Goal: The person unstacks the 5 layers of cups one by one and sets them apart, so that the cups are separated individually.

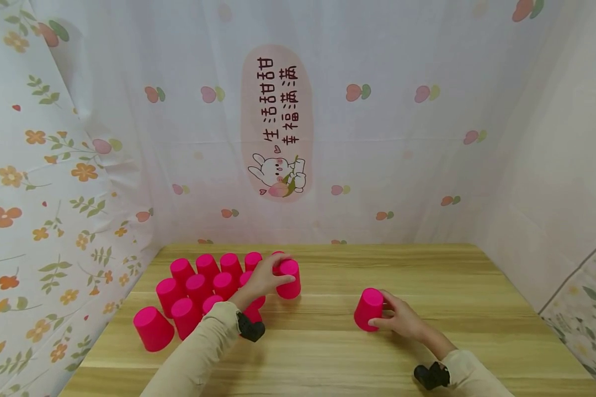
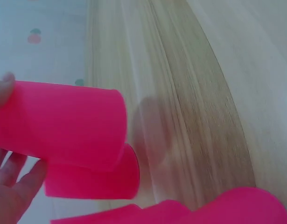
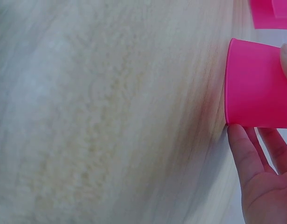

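Observation:
My left hand [image 1: 266, 277] grips an upside-down pink cup [image 1: 290, 285] between thumb and fingers, at the right end of the back row of cups. In the left wrist view this held cup [image 2: 64, 122] hangs a little over the wood, its shadow beside the rim, and overlaps another cup [image 2: 94, 181]. Further right, my right hand [image 1: 401, 321] holds a second inverted pink cup [image 1: 367, 311] from its right side. The right wrist view shows that cup's rim [image 3: 229, 84] down at the tabletop, with the thumb on one side and the fingers on the other.
Several more pink cups [image 1: 151, 329] stand inverted in rows on the left of the wooden table [image 1: 328, 353], partly behind my left forearm. A printed curtain [image 1: 402, 165] hangs behind the table's back edge, with more cloth at both sides.

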### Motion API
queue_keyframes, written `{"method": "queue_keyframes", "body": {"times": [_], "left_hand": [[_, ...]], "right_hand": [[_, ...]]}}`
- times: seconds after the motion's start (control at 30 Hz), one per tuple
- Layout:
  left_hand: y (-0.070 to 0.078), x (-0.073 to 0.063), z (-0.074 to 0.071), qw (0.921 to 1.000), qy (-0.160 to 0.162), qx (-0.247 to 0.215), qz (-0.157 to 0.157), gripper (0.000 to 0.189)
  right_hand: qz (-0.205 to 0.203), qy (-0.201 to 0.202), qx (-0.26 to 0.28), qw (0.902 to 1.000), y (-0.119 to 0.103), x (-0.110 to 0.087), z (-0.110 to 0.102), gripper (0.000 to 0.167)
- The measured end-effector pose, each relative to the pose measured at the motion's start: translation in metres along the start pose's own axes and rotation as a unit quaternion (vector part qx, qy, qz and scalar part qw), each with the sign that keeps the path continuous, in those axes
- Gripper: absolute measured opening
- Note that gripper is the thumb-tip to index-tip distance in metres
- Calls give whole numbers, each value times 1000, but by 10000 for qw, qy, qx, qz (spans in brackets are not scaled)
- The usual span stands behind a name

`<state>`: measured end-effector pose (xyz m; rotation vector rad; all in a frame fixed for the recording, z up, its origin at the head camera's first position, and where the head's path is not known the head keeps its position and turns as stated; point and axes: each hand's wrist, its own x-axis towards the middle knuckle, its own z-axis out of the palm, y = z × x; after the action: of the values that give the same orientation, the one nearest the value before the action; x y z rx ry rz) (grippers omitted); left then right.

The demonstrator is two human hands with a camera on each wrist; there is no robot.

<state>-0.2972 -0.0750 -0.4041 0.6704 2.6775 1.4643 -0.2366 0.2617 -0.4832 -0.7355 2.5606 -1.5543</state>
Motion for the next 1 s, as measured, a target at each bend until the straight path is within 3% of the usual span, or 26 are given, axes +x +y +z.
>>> {"method": "queue_keyframes", "body": {"times": [0.13, 0.37, 0.57, 0.8, 1.0], "left_hand": [[-5, -1, -2, 9990, -17, -46, -443, 49], [-11, -1, -5, 9961, -249, -269, -799, 48], [-17, -2, -6, 9948, -307, -291, -925, 46], [-20, 0, -11, 9939, -442, 245, -981, 45], [-19, 3, -13, 9923, -585, 417, -1012, 45]], "right_hand": [[-18, -9, -8, 10000, 1, 0, 0, 59], [-92, 38, -130, 9999, 0, 0, 0, 58], [14, -17, -87, 10000, 0, 1, 0, 59], [-8, 21, -146, 9999, 1, 1, 0, 59], [12, 57, -148, 9999, 2, 1, 0, 59]]}}
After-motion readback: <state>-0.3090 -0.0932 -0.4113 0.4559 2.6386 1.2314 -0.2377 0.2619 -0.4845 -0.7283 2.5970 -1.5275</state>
